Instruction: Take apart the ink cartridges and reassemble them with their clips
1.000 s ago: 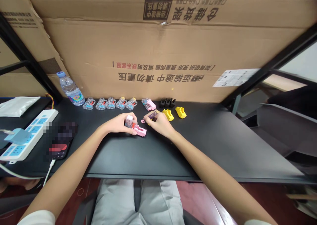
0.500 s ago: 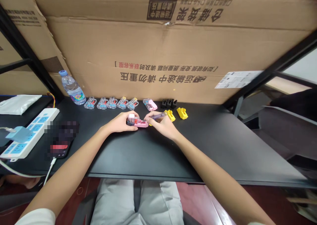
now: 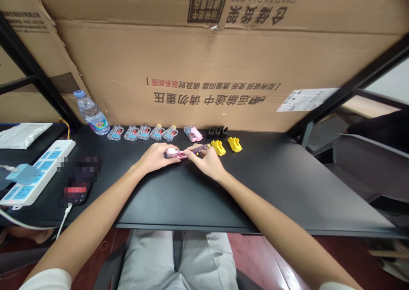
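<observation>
My left hand (image 3: pixel 154 157) is closed around a small pink and clear plastic piece (image 3: pixel 182 155), just above the black table. A pale block (image 3: pixel 171 151) shows at the piece's left end, by my thumb. My right hand (image 3: pixel 209 162) pinches a slim, pen-like tool (image 3: pixel 200 148) with a see-through purplish barrel, its tip end towards the pink piece. The fingers hide the tip, so I cannot tell whether it touches. Just beyond my right hand lies a yellow plastic part (image 3: pixel 218 148), and a second yellow part (image 3: pixel 235 145) sits farther right.
Along the back stand several clear plastic pieces (image 3: pixel 144 132), a pink and clear one (image 3: pixel 193 133) and black parts (image 3: pixel 217 132). A water bottle (image 3: pixel 92 113), power strip (image 3: pixel 47 162) and phone (image 3: pixel 79 179) with a cable are at left. Cardboard (image 3: pixel 179 55) walls the back.
The pink piece has been tipped in my left hand, so less of its inside shows. My right hand and the tool have shifted slightly left and the tool lies closer over the piece.
</observation>
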Demonstrator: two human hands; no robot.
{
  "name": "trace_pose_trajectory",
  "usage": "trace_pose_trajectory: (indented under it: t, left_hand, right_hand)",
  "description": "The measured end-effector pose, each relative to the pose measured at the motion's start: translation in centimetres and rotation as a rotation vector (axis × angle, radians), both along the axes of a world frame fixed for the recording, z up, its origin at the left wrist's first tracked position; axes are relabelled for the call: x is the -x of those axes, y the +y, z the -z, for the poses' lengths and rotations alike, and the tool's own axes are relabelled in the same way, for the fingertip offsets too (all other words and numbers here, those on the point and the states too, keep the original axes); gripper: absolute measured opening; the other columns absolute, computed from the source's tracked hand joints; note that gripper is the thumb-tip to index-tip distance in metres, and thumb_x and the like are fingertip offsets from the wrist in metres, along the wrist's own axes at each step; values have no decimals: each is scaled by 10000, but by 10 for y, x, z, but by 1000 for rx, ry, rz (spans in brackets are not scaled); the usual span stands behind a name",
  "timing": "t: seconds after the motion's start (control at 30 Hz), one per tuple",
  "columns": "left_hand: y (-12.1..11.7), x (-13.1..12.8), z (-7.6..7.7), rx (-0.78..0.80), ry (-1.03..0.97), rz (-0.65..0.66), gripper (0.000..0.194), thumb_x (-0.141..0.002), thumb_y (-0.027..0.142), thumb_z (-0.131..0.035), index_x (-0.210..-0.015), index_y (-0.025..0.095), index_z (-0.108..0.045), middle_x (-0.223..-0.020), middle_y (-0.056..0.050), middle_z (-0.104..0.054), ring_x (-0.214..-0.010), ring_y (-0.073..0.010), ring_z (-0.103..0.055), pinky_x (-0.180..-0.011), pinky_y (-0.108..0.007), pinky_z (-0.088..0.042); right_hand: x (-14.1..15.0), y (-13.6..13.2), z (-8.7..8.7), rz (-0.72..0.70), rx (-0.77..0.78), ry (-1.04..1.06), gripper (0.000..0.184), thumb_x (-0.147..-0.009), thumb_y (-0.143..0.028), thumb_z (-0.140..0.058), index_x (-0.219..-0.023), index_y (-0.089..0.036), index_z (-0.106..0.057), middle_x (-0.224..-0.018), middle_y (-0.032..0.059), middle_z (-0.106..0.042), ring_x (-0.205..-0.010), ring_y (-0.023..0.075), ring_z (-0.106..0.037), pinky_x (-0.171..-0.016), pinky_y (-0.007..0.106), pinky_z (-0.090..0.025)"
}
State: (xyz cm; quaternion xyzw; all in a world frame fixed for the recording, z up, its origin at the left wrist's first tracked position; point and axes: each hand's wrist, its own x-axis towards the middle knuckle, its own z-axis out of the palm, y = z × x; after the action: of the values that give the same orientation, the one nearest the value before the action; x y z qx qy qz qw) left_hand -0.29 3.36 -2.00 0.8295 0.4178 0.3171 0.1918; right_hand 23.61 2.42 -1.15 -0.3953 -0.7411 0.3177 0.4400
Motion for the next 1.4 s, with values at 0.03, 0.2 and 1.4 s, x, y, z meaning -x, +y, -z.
trace_pose_trajectory:
  t: [0.03,0.2,1.4]
  left_hand:
    - [0,0,1,-31,21,-7,313,-902,419,-843,-1152,232,-821,-1045,-47,-844,-903,-231,-771,-862,-320,-543]
    - [0,-3,1,-73,88,-45,337,-893,434,-861,-1164,238,-820,-1044,-64,-836,-897,-249,-769,-837,-320,-536]
    - [9,4,-7,269,-511,-24,480,-890,520,-814,-1209,169,-744,-1284,-131,-801,-1170,-304,-779,-1099,-467,-591]
  right_hand:
    - [2,0,2,26,19,13,292,-964,-446,-708,-866,-191,-812,-899,91,-822,-829,260,-765,-805,368,-586]
    - [5,1,8,109,88,59,397,-935,-547,-741,-876,-164,-829,-742,71,-780,-706,236,-722,-677,338,-564]
    - [-25,17,-8,120,-187,-106,464,-1093,-611,-489,-896,-232,-671,-1003,91,-708,-904,244,-670,-849,381,-536]
